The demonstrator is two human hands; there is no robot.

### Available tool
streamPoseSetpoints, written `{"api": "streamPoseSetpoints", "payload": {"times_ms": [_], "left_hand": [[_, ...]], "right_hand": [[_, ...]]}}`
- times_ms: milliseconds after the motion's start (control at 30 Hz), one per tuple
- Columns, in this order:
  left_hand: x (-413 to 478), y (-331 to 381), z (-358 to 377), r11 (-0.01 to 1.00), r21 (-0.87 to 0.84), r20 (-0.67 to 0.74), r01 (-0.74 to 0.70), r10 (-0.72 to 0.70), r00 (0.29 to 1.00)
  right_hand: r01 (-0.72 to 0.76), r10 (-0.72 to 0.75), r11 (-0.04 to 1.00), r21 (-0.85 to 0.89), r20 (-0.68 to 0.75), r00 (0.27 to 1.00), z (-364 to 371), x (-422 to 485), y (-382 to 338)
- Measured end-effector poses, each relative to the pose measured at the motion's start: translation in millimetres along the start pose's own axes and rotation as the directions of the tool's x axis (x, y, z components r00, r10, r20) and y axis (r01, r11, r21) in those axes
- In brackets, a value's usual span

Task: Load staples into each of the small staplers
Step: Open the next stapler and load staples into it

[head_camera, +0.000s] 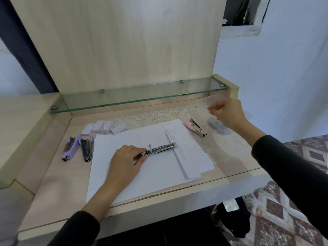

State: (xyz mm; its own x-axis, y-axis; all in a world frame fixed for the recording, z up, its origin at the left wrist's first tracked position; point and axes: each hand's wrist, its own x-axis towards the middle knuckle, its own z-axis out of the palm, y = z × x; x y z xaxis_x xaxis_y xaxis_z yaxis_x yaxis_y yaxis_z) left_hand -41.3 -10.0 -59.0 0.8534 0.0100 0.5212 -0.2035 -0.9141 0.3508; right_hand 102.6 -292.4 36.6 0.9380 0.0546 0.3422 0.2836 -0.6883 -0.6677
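On the white paper (159, 174) the left hand (126, 157) grips an open silver stapler (160, 148). Right of the paper lies a pink stapler (195, 126). The right hand (227, 114) hangs there with bent fingers; I cannot tell if it holds anything. A purple stapler (69, 148) lies left of the paper, and staple boxes (104, 127) sit behind.

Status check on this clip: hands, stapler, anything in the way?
Left hand grips open stapler on paper sheets. Right hand far right, fingers curled, contents blurred. Nothing blocks the stapler.

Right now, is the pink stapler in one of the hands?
No, the pink stapler lies untouched on the lace mat, and the left hand grips a silver stapler instead.
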Motion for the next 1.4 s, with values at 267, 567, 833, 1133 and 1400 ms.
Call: {"api": "streamPoseSetpoints", "payload": {"times_ms": [267, 567, 833, 1133, 1400], "left_hand": [[2.3, -1.0, 0.0, 0.999, -0.039, -0.004, -0.003, 0.003, 1.000], [12.4, -3.0, -11.9, 0.986, -0.147, 0.150, 0.081, -0.058, 0.987], [21.0, -12.8, -29.0, 0.933, -0.289, 0.208, 0.214, -0.157, 0.965], [66.2, -57.9, -40.6, 0.937, 0.020, 0.095, 0.349, -0.350, 0.932], [100.2, -72.3, -23.2, 0.889, 0.388, 0.251, 0.242, -0.354, 0.901]], "right_hand": [[0.258, -0.240, 0.966, 0.012, 0.412, 0.879, 51.1, -49.6, -37.9], [0.345, -0.335, 0.936, 0.069, 0.472, 0.815, 88.2, -63.2, -33.8], [0.314, -0.354, 0.935, 0.165, 0.374, 0.857, 97.7, -67.4, -26.2], [0.282, -0.351, 0.928, 0.245, 0.317, 0.881, 101.3, -70.6, -23.2], [0.286, -0.357, 0.925, 0.252, 0.312, 0.880, 101.6, -70.1, -22.9]]}}
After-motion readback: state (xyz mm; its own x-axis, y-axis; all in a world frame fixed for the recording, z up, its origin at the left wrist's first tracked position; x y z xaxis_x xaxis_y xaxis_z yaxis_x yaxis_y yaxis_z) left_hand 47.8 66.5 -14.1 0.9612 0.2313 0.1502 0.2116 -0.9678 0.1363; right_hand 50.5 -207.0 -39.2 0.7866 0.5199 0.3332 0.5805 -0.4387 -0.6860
